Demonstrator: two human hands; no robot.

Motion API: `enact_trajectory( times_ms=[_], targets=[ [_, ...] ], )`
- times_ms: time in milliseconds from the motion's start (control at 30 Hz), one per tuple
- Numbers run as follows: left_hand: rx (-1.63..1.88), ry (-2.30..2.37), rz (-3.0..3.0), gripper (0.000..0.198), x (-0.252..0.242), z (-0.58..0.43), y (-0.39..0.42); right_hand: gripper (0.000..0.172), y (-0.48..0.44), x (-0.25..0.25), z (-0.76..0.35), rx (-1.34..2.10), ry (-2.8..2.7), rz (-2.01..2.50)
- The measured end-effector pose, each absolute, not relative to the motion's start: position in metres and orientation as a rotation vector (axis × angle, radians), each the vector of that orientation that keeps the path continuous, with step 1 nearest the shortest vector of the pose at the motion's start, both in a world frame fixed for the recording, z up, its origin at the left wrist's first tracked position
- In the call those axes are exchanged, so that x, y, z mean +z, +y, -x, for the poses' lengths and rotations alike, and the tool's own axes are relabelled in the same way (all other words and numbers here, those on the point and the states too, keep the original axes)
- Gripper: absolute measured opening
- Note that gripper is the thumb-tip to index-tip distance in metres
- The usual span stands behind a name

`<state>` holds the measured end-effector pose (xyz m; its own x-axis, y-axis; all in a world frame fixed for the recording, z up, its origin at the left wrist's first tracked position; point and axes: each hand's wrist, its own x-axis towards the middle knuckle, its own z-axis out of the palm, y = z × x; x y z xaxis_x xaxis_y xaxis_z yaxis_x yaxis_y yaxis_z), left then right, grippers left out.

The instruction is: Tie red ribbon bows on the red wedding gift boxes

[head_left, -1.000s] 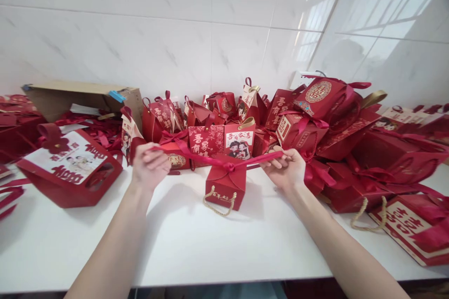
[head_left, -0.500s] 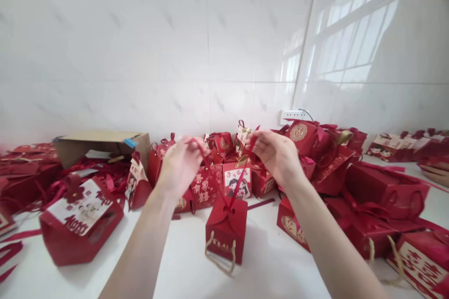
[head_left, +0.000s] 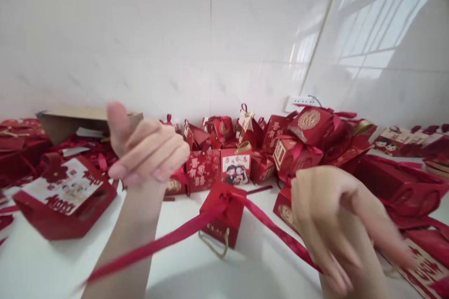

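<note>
L hand is up above the white tabletop, left of centre. Fingers curled in toward palm in a loose fist, thumb sticking up, nothing seen inside it. R hand is lower and closer to cam, motion-blurred, fingers loose and pointing down/out.

Red ribbon is tied at the top of a small red gift box. One tail runs down-left across the L forearm to the frame's bottom edge, not in the L fingers. The other tail runs down-right and goes under the R hand. Can't tell if R fingers pinch it, too blurry.

Small box stands upright on the tabletop, approx centre, between both hands, w/ a gold rope handle hanging at its front.

Behind it: row of red gift boxes incl. one w/ a cartoon couple, and a bigger heap of red boxes at right. Flat red box w/ white printed lid at left, cardboard carton behind that. Wall socket on tiled wall.
</note>
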<state>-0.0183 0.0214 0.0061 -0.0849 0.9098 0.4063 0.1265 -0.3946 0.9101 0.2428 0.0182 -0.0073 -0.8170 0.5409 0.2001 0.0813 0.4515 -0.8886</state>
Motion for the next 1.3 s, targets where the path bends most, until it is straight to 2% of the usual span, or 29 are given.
enact_trajectory(
  times_ms=[67, 133, 233, 333, 400, 500, 600, 667, 700, 767, 833, 900, 967, 1167, 1300],
  targets=[
    [1.435, 1.155, -1.542, 0.062, 0.008, 0.024, 0.025, 0.028, 0.025, -0.006, -0.234, 1.363, -2.557, 0.624],
    [1.213, 1.182, -1.655, 0.054, 0.003, 0.021, 0.028, 0.016, 0.038, -0.013, -0.215, 0.987, -2.66, 0.863],
    [0.742, 1.351, -1.927, 0.041, -0.014, 0.006, 0.029, 0.017, 0.057, -0.032, -0.189, 0.588, -2.735, 1.144],
    [0.421, 1.447, -2.073, 0.049, -0.035, -0.008, 0.032, 0.027, 0.065, -0.046, -0.178, 0.609, -2.798, 1.18],
    [0.374, 1.392, -2.093, 0.051, -0.045, -0.013, 0.036, 0.03, 0.063, -0.048, -0.177, 0.644, -2.81, 1.182],
    [0.29, 1.316, -2.103, 0.045, -0.052, -0.014, 0.044, 0.029, 0.057, -0.044, -0.179, 0.682, -2.836, 1.214],
    [0.32, 1.363, -2.131, 0.029, -0.053, -0.009, 0.05, 0.022, 0.053, -0.041, -0.18, 1.048, -2.931, 0.95],
    [0.386, 1.442, -2.17, 0.027, -0.051, -0.004, 0.052, 0.02, 0.053, -0.04, -0.181, 1.196, -2.944, 0.765],
    [0.396, 1.475, -2.192, 0.03, -0.05, -0.002, 0.054, 0.021, 0.054, -0.04, -0.181, 1.134, -2.934, 0.773],
    [0.365, 1.503, -2.22, 0.034, -0.048, 0.001, 0.056, 0.024, 0.057, -0.042, -0.179, 0.783, -2.849, 0.959],
    [0.403, 1.504, -2.219, 0.032, -0.046, 0.003, 0.056, 0.025, 0.061, -0.045, -0.176, 0.435, -2.732, 1.1],
    [0.525, 1.527, -2.194, 0.027, -0.044, 0.004, 0.054, 0.022, 0.064, -0.049, -0.17, 0.285, -2.694, 1.089],
    [0.582, 1.593, -2.172, 0.028, -0.041, 0.005, 0.049, 0.023, 0.067, -0.054, -0.164, 0.268, -2.718, 1.001],
    [0.47, 1.658, -2.177, 0.036, -0.033, 0.005, 0.035, 0.025, 0.071, -0.072, -0.149, 0.306, -2.793, 0.871],
    [0.331, 1.629, -2.241, 0.027, -0.03, 0.004, 0.031, 0.017, 0.073, -0.072, -0.148, 0.302, -2.792, 0.929]
  ],
)
